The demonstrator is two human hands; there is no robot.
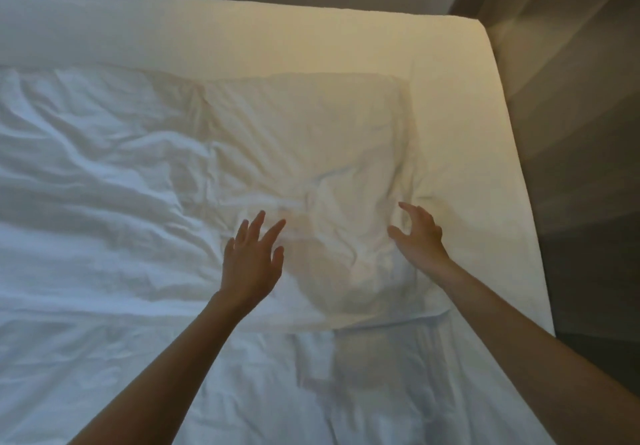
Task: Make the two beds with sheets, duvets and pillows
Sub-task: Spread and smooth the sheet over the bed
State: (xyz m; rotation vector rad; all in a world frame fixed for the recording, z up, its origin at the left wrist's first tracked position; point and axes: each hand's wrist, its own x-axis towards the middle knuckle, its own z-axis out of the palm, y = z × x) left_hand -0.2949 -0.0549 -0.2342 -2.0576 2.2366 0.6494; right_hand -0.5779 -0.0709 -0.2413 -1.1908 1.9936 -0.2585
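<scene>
Reaching both grips toward pillow (pixel 311 167) at centre-right of frame.

Spreading left grip (pixel 251 264) wide, fingers straight, holding nothing, over pillow's lower-left part; unable to tell contact. Opening right grip (pixel 420 237) wide as well, fingers loosely curved, empty, at pillow's right edge. Finding pillow flat on bed (pixel 346 36), lying ahead of and between both grips, long axis seemingly running up-down the frame, with crumpled duvet (pixel 86 174) bunching beside it toward left of frame. Judging right grip nearer an edge, left grip further inboard; likely needing one at each side for squaring or plumping.
</scene>
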